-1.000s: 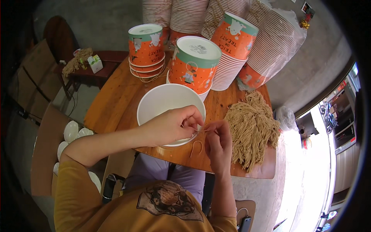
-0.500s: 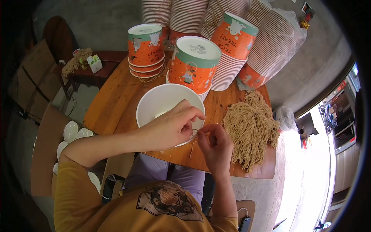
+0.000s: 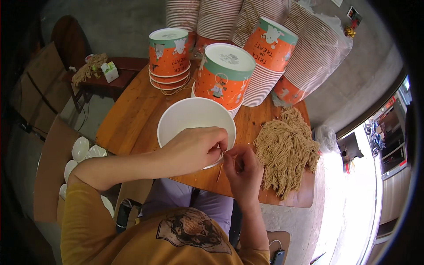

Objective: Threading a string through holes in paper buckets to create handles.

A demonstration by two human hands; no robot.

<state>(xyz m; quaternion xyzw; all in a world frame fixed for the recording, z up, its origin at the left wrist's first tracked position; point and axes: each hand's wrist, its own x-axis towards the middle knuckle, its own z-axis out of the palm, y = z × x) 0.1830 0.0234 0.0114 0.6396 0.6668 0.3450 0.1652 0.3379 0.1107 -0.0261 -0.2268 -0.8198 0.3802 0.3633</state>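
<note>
Brown wood forms the table (image 3: 128,119), which spreads out to the left, right and far side of the bucket (image 3: 190,115). Well to the left of the bucket, past the table, stands a dark red bench (image 3: 129,64). Far beyond the bucket, to its right, leans a bagged stack (image 3: 320,57) of upturned buckets in clear plastic. Nearer the bucket, but still behind it and to the right, another stack (image 3: 265,81) tilts. Just behind the bucket is the front stack (image 3: 223,84), orange with a green band; behind and left is a short stack (image 3: 170,57). Right of the bucket lies a heap of tan cord (image 3: 287,152). White inside, the bucket sits by the table's near edge, mouth up; its base is hidden.

The left hand (image 3: 196,143) reaches across the bucket's mouth to the near right rim, thumb and forefinger nipped together. Just right of that rim, the right hand (image 3: 243,170) has its thumb and forefinger drawn together too, the other fingers curled. Both pinch a thin strand (image 3: 224,152) at the bucket's rim, their tips almost touching; the strand's ends cannot be made out.
</note>
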